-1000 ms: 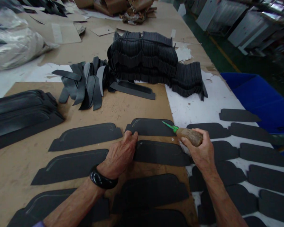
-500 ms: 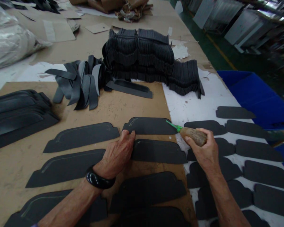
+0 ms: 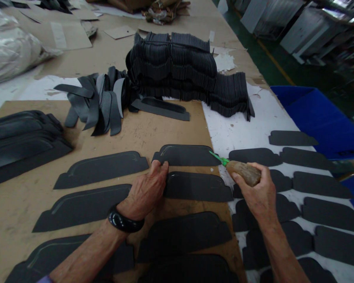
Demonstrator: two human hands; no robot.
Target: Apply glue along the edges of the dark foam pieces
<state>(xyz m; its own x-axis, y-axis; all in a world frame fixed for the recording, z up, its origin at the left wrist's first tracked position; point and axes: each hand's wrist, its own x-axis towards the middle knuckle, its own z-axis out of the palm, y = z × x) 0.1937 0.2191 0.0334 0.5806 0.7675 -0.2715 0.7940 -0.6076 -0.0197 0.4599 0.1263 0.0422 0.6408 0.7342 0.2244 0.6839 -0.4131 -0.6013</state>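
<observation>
In my right hand (image 3: pixel 262 192) is a tool with a worn wooden handle (image 3: pixel 244 173) and a thin green tip (image 3: pixel 216 157). The tip lies at the right end of a flat dark panel (image 3: pixel 185 154), which has a pale line along its upper edge. My left hand (image 3: pixel 146 188), with a shiny black bangle (image 3: pixel 125 220) on the wrist, presses that panel's lower left edge with closed fingertips. Its lower fingers are hidden under the hand. Just below lies another dark panel (image 3: pixel 199 186), and a further panel (image 3: pixel 103 168) is to the left.
More dark panels (image 3: pixel 308 158) lie in rows on white paper at right. Behind stand bundled dark pieces (image 3: pixel 174 67), beside a heap of loose strips (image 3: pixel 102 102). A stack of panels (image 3: pixel 23 143) is at left. A blue bin (image 3: pixel 318 118) stands past the table's right edge.
My right hand and the green-tipped tool have shifted slightly right along the panel's end. My left hand stays on the panel's lower left edge. The whole view has moved up a little.
</observation>
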